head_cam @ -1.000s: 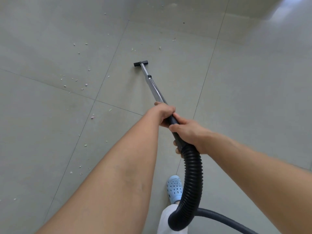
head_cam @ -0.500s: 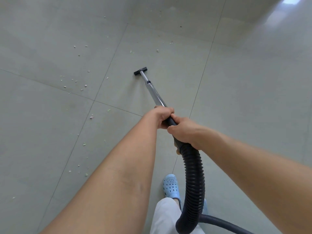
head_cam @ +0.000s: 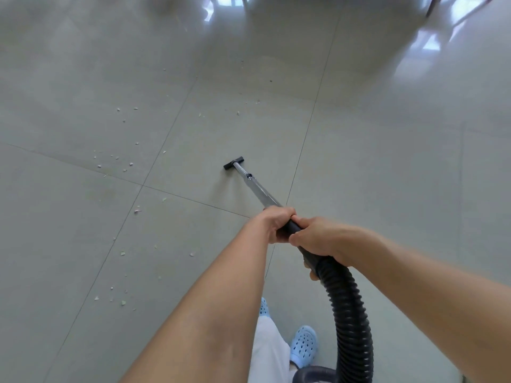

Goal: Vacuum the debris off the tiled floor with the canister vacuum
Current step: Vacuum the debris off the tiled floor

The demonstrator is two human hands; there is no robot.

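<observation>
A metal vacuum wand [head_cam: 255,187] runs from my hands down to a small black nozzle [head_cam: 234,163] resting on the grey tiled floor [head_cam: 373,175]. My left hand [head_cam: 278,221] grips the wand's upper end, and my right hand [head_cam: 323,240] grips the black handle just behind it. A black ribbed hose [head_cam: 349,313] curves down from the handle to the bottom edge. Small pale debris bits [head_cam: 116,158] lie scattered on the tiles left of the nozzle, with more debris nearer me [head_cam: 121,299] and a few debris bits beyond the nozzle [head_cam: 237,113].
My feet in light blue clogs [head_cam: 304,345] and a white trouser leg [head_cam: 269,352] stand below my arms. Chair legs and bright window reflections [head_cam: 442,26] show at the far top right. The canister itself is out of view.
The nozzle has been drawn back toward me along the floor, and my view has tilted up so more far floor shows. Both hands keep the same grip.
</observation>
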